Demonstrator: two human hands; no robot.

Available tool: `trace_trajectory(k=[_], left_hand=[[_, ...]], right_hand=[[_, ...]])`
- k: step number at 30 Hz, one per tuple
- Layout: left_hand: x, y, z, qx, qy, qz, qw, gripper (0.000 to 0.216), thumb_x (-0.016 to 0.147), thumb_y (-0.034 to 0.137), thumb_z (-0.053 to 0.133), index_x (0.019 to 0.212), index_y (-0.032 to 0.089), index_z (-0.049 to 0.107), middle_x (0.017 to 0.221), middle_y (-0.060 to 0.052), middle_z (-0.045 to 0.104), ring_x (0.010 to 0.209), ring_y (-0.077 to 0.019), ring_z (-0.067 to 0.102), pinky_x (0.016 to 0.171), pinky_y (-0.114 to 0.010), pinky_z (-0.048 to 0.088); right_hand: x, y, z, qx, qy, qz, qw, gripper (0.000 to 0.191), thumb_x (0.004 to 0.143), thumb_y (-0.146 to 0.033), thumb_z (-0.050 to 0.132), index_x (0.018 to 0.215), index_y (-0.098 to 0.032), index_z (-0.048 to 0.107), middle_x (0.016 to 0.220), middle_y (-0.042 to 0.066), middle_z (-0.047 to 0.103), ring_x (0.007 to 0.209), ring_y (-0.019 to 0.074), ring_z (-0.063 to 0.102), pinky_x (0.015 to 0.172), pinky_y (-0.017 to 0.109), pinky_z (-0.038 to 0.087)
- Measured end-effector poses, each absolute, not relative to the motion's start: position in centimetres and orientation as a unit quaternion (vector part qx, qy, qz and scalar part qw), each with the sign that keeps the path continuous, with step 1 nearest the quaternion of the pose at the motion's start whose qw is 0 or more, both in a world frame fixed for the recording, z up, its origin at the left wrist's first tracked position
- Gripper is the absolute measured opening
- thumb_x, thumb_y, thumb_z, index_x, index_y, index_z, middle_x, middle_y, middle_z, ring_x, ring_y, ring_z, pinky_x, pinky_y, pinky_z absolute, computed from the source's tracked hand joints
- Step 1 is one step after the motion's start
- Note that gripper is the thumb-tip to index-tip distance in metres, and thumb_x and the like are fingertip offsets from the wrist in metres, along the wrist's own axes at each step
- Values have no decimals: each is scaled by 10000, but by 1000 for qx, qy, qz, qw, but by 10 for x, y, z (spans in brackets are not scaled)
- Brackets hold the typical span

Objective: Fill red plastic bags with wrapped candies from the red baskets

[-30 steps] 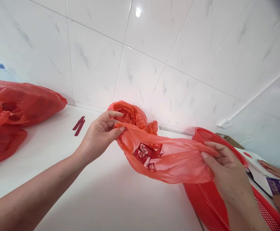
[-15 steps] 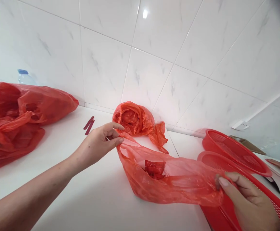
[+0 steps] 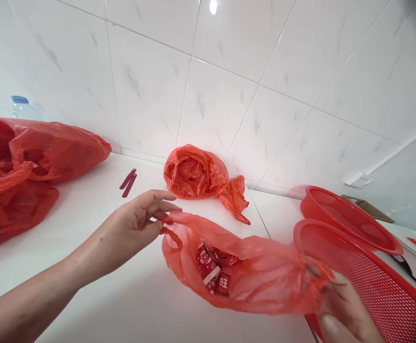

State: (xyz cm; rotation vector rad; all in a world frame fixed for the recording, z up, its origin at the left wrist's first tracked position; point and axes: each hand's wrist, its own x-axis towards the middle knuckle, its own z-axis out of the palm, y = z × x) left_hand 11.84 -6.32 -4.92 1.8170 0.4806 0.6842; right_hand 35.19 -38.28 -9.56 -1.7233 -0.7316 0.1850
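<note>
A thin red plastic bag is stretched sideways over the white counter, with small red packets showing through it. My left hand pinches the bag's left handle between thumb and fingers. My right hand, low at the right, grips the bag's other end, its fingers partly veiled by the plastic. The bag hangs a little above the counter.
A crumpled red bag lies by the tiled wall behind. Large red bags are heaped at the left, with a bottle behind them. Two red mesh baskets sit at the right. Dark red strips lie on the counter.
Both hands have drawn the bag lower and nearer to me. My right hand has dropped toward the frame's bottom edge. The packets inside have shifted and show their printed faces.
</note>
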Motion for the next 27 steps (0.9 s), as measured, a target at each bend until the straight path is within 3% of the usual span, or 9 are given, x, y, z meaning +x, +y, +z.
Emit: trace_trajectory(k=[3,7,11,13,15,18,21,24,27], left_hand=[[117,-64,-47,792,213,300,487,405,796,259,573,1195,306,524,1210,-43,605,1033,-243,612,768,-330,555],[117,-68,-38,812,220,313,440,430,794,336,604,1217,324,526,1197,-43,591,1027,-257,599,832,-379,534],[125,-79,-34,828,174,305,437,700,666,358,748,1297,343,445,1272,-56,527,1144,-304,507,887,-407,508],[132,-85,-38,840,174,274,434,818,614,339,783,1329,357,387,1284,-60,506,1116,-294,516,833,-375,527],[140,-90,-45,856,189,231,421,775,669,294,722,1344,367,347,1221,-54,534,999,-243,571,741,-323,538],[152,-91,-53,879,211,168,394,599,786,191,510,1331,376,344,984,-3,604,751,-154,592,645,-274,510],[159,-84,-55,878,224,172,386,556,798,154,440,1309,364,369,800,42,605,659,-134,571,630,-263,489],[163,-73,-51,844,249,223,420,557,777,155,467,1297,341,392,828,44,637,706,-144,604,638,-263,498],[165,-66,-45,811,271,256,451,575,760,146,475,1300,326,395,867,40,669,752,-157,637,659,-278,516]], right_hand=[[354,-363,-97,-753,-352,63,553,674,713,-460,686,1308,-341,393,1380,107,475,1255,318,466,917,440,502],[355,-331,-85,-712,-402,113,564,688,733,-443,688,1329,-316,367,1405,102,445,1260,272,467,958,386,476],[358,-305,-74,-691,-407,159,576,896,658,-529,737,1401,-310,288,1477,109,341,1309,283,403,971,390,463],[358,-295,-73,-666,-424,194,582,976,625,-538,759,1427,-299,257,1481,113,335,1316,293,389,983,405,450],[355,-286,-78,-634,-429,245,595,1001,630,-492,775,1444,-302,224,1447,110,391,1273,291,444,972,414,454],[351,-276,-95,-612,-407,310,604,754,702,-397,749,1364,-287,403,1264,84,576,1118,258,570,927,391,473],[356,-275,-117,-614,-337,325,636,255,759,-388,696,949,-218,685,921,45,690,887,213,641,795,322,505],[369,-280,-131,-590,-227,310,710,215,707,-400,734,688,-196,672,695,15,654,660,172,619,639,291,500],[381,-287,-130,-547,-172,268,774,224,660,-402,768,694,-204,669,692,15,642,635,165,605,649,314,505]])
